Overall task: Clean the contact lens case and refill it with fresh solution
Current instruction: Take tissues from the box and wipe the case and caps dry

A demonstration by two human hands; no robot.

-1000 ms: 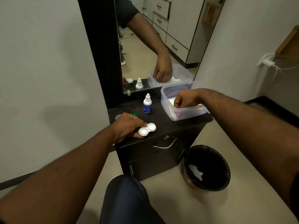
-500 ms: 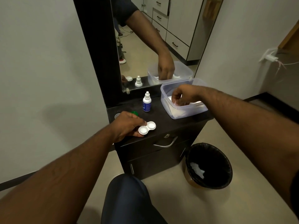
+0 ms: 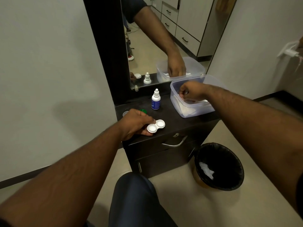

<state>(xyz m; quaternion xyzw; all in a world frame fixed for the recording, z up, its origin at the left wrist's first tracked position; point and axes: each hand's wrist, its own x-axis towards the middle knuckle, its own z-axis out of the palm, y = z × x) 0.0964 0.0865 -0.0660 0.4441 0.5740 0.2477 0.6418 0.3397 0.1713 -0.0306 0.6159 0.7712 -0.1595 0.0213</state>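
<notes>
The contact lens case (image 3: 156, 126) lay near the front left of the dark bench (image 3: 177, 122), both round wells open and facing up. The left hand (image 3: 136, 124) grasped it at its near-left well, thumb and fingertips pinching the rim, with the rest of the hand resting on the bench to the left of the case. The right hand (image 3: 191, 92) was well apart from it, far and to the right, inside a clear plastic tub (image 3: 188, 110); its fingers were curled and pinching at white tissue (image 3: 188, 111) in the tub.

A small white solution bottle (image 3: 155, 99) with a blue label stood upright between the two hands, farther back than the case. A green cap (image 3: 143, 110) and a pale cap (image 3: 126, 113) peeked out just behind the left hand. The bench was a dark cabinet with a metal drawer handle (image 3: 174, 143), set against a mirror (image 3: 164, 38) in a black frame and pale walls. On the beige floor to the right sat a bin (image 3: 218, 166) lined in black, with a white wad inside.

The case's long axis ran from near-left to far-right.
</notes>
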